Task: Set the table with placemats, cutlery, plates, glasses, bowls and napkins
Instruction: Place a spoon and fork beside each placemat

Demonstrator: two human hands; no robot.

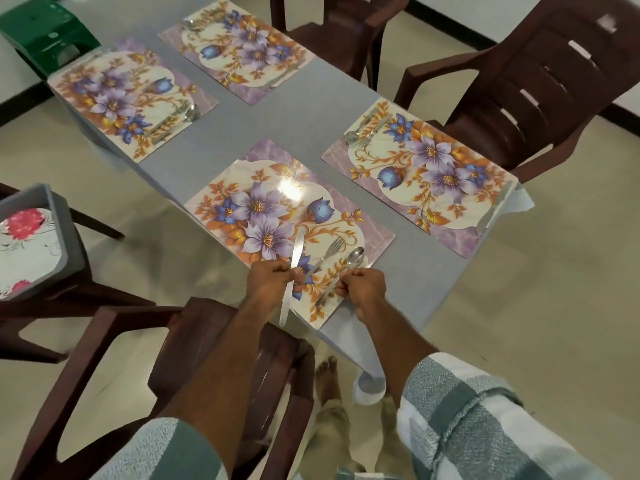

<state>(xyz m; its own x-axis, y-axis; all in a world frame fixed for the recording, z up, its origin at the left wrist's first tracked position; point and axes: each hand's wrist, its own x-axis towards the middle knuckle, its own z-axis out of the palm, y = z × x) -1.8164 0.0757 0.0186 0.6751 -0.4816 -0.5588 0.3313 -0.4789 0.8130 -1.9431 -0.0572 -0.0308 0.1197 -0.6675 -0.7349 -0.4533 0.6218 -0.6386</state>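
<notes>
Evidently, from the head view, we were in the cutlery step at the nearest floral placemat point(277, 216), the last of four mats on the grey table point(304, 109) to be finished. Our left hand point(268, 280) was curled round the middle of a table knife point(292, 278), which hung above the mat's near edge, blade pointing away from us. Our right hand point(363, 282) pinched the handle of the spoon point(348, 268), whose bowl lay on the mat just beside the fork point(325, 256).

We judged that the next move called for releasing the spoon square beside the fork, then laying the knife flat on the mat's opposite side, as on the far-right placemat point(426, 174).

The mats looked glossy and stiff, printed with purple flowers and orange leaves; one caught a bright glare. The cutlery was plain polished metal, thin and slippery-looking. A grey bin point(69, 237) of flowered plates point(20, 244) waited on a brown plastic chair point(52, 306) to our left, so plates seemed yet to come.
</notes>
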